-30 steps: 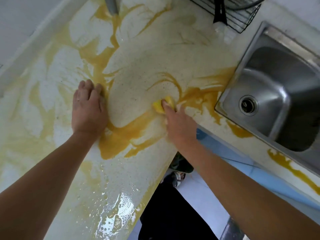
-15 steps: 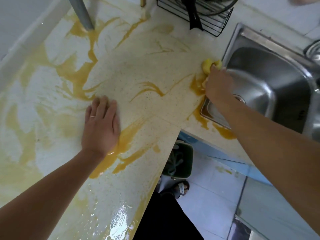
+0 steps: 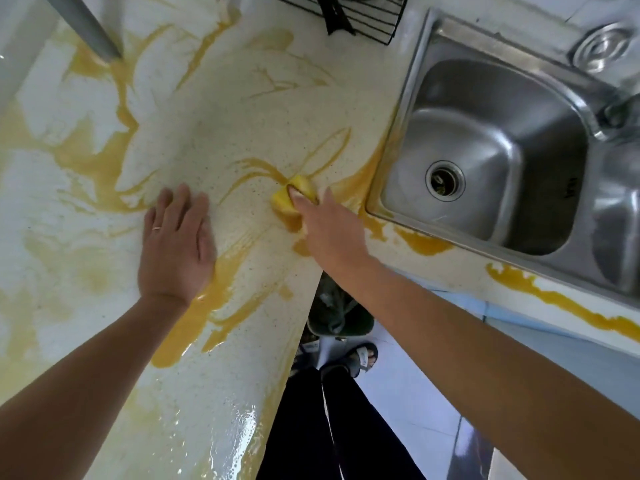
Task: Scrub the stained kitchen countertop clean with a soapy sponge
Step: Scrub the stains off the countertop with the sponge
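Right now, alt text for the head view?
A person's right hand grips a yellow sponge on a pale countertop smeared with yellow-orange stains, beside a steel sink. The left hand rests flat on the countertop, left of the sponge.

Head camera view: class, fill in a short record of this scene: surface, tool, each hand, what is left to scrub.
surface: speckled countertop, smeared with yellow-orange stains
tool: yellow sponge, on the countertop beside the sink
right hand: grips the sponge
left hand: flat on the countertop, fingers straight
unscrubbed: thick streak along the front edge by the sink; pool by the left hand
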